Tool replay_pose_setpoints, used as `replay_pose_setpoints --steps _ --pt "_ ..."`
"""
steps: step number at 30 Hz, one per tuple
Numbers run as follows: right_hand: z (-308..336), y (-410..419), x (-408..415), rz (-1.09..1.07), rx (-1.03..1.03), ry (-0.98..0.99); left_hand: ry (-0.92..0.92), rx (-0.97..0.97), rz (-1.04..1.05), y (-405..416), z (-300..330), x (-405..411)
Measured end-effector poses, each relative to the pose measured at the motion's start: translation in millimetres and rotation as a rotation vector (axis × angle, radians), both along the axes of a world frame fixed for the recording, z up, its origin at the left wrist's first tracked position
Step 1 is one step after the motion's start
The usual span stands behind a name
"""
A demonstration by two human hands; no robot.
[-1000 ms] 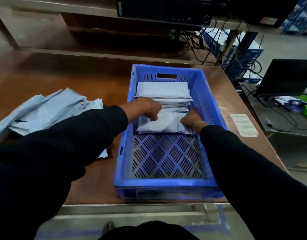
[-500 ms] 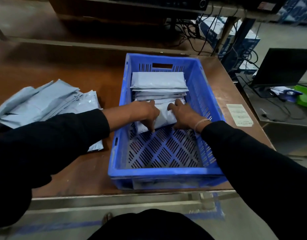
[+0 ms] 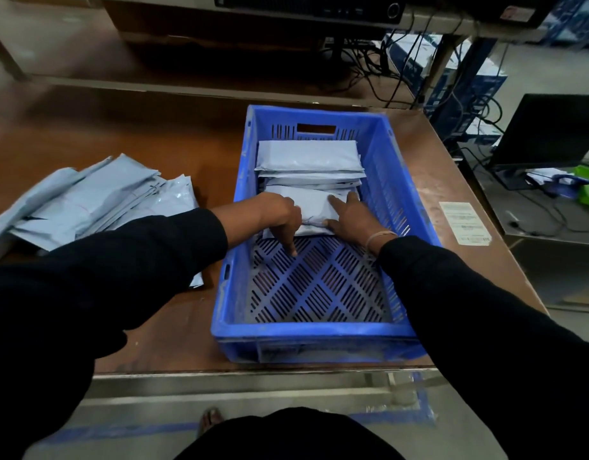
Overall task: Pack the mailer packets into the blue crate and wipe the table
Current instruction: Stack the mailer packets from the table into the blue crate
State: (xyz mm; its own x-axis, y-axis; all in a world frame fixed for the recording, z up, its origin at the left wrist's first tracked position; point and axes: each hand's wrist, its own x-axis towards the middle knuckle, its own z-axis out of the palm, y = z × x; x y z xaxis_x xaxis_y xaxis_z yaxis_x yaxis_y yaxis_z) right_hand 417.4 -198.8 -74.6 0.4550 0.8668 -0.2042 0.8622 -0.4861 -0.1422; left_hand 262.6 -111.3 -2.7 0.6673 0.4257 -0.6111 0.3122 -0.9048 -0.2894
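The blue crate [image 3: 316, 330] stands on the brown table [image 3: 153, 327], right of centre. Several grey mailer packets [image 3: 308, 157] lie stacked in its far half. The nearest packet [image 3: 311, 204] lies at the front of that stack. My left hand [image 3: 276, 217] is on this packet's left end, fingers curled down, one fingertip touching the crate floor. Flat on the packet's right end lies my right hand [image 3: 351, 219], fingers straight and pressing. A loose pile of grey mailer packets [image 3: 94, 200] lies on the table left of the crate.
A white label [image 3: 464, 222] is stuck on the table right of the crate. Behind the table runs a low shelf with cables [image 3: 386, 74]. A black laptop [image 3: 548, 134] and a green object [image 3: 588, 189] sit on a lower surface at the right.
Both hands have pushed the nearest packet farther back against the stack. My right hand has flattened on its right end, and my left fingers now point down to the crate floor.
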Motion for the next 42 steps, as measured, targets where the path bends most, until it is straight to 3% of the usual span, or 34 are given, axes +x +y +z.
replay_pose_setpoints --steps 7,11,13,16,21,24,27,34,42 --pt "10.0 0.1 8.1 0.006 -0.09 -0.03 -0.057 -0.035 -0.026 -1.8 14.1 -1.5" --pt "28.1 0.1 8.4 0.011 -0.007 0.016 -0.175 -0.045 -0.066 8.9 17.2 -9.2" --pt "38.2 1.6 8.0 0.0 0.071 0.031 -0.315 -0.104 -0.075 19.9 18.0 -13.6" --pt "57.3 6.0 0.1 -0.056 0.241 0.125 -0.677 -0.23 -0.032 34.8 26.3 -28.8" --pt "92.9 22.2 -33.4 -0.122 0.575 0.593 -1.189 -0.417 0.168 62.4 38.9 -73.0" --pt "110.0 43.3 -60.8 -0.104 0.665 0.728 -1.363 -0.456 0.321 88.5 34.7 -106.0" --pt "122.9 69.6 -91.3 -0.07 0.705 0.832 -1.407 -0.505 0.456 110.1 31.7 -143.1" --pt "126.3 139.1 -170.6 0.019 0.477 0.87 -1.404 -0.497 0.709 150.1 6.6 -221.9" --pt "70.8 209.8 -236.9 -0.026 -0.184 0.59 -1.414 -0.521 0.894 182.2 -4.8 -270.0"
